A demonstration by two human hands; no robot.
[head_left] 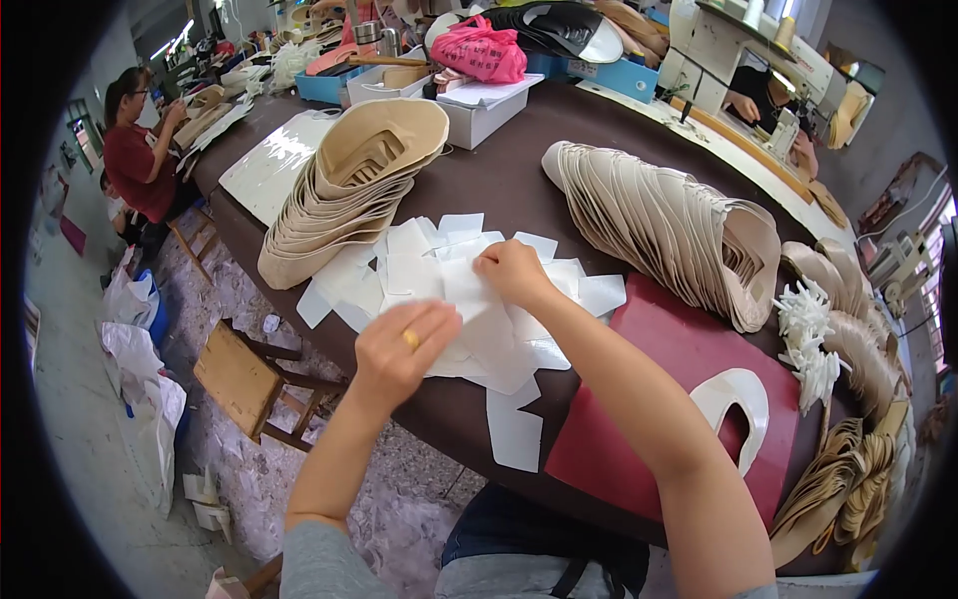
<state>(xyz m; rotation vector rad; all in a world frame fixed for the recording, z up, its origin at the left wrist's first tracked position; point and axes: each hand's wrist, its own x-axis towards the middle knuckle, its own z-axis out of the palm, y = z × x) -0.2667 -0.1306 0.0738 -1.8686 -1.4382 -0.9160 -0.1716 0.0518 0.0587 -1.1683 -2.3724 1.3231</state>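
In the head view, both hands are over a loose pile of white sheets (409, 240) on the dark brown worktop (499, 185). The right hand (514, 272) has its fingertips pinched together on the upper edge of a translucent white sheet (481, 299), which lies across the middle of the pile. The left hand (404, 349), wearing a ring, is at the pile's near left side, fingers side by side and blurred — whether they grip anything I cannot tell.

Beyond the pile to the left leans a nested stack of tan shaped pieces (329, 220); to the right lies a longer stack of pale beige ones (649, 220). A dark red board (609, 419) sits under the right forearm, with a white U-shaped piece (755, 404) on it — and, farther right, a bundle of white strips (803, 334).
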